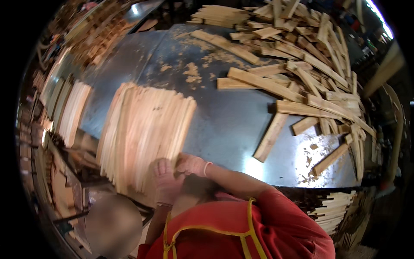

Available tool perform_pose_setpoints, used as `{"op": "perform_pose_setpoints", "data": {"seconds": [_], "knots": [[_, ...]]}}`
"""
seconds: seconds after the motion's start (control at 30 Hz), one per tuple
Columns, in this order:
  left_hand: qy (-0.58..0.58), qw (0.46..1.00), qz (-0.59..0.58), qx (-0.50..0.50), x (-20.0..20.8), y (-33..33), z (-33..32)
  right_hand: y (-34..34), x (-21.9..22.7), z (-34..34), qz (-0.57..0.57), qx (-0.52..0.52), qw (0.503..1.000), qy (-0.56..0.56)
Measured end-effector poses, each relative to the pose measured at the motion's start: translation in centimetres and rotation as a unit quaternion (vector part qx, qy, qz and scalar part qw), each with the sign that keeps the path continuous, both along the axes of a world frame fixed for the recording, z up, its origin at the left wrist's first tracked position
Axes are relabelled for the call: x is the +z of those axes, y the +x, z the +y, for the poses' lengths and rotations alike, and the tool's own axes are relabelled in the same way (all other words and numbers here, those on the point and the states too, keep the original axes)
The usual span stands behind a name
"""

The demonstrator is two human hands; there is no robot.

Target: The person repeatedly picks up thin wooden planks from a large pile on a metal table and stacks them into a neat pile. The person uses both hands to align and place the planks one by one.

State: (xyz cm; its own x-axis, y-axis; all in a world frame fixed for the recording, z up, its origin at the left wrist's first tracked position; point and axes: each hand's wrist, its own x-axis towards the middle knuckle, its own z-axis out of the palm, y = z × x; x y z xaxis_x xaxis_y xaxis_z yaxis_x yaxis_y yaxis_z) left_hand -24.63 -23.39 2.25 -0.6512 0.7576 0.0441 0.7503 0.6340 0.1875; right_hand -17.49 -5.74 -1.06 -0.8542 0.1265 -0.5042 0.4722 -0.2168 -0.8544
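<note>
A row of pale wooden slats (148, 125), packed side by side, lies on the grey metal table (211, 129) in front of me. At the slats' near ends, my left hand (167, 180) in a light pinkish glove lies with its fingers stretched out, touching them. My right hand (192, 165), also gloved, is at the near right corner of the row. Its fingers are curled against the end slats; whether they grip one is hidden.
A loose heap of wooden slats (297, 86) covers the table's right and far side. Sawdust patches (192, 73) lie around the middle. More slats stand at the left (74, 112) and under the right edge (332, 211). A blurred round shape (114, 226) is at lower left.
</note>
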Motion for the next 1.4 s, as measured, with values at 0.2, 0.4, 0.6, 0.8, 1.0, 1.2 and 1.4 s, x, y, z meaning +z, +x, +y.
{"op": "perform_pose_setpoints", "data": {"seconds": [0.2,0.4,0.6,0.8,1.0,1.2,1.4], "knots": [[-0.088,0.996,0.017,0.029,-1.3,-0.8,0.2,13.3,-1.4,16.9,0.037,-0.449,0.883,0.129],[-0.101,0.988,-0.080,-0.087,1.7,4.8,8.7,26.7,-0.1,39.1,0.023,-0.901,0.429,-0.064],[-0.021,0.970,-0.145,-0.194,2.7,9.8,15.2,27.3,-3.5,37.9,0.293,-0.697,0.609,-0.241],[0.102,0.964,-0.170,-0.179,7.3,9.9,18.4,27.7,-7.0,22.4,0.332,-0.469,0.704,-0.417],[-0.161,0.910,-0.323,-0.205,9.8,8.0,17.5,22.8,-4.1,15.5,0.287,-0.412,0.729,-0.465],[-0.304,0.861,-0.357,-0.194,9.8,5.5,10.0,20.2,-2.6,9.3,0.230,-0.322,0.800,-0.451],[-0.021,0.967,-0.253,-0.019,6.1,-1.3,-5.1,13.8,1.2,6.6,0.115,-0.187,0.905,-0.365]]}}
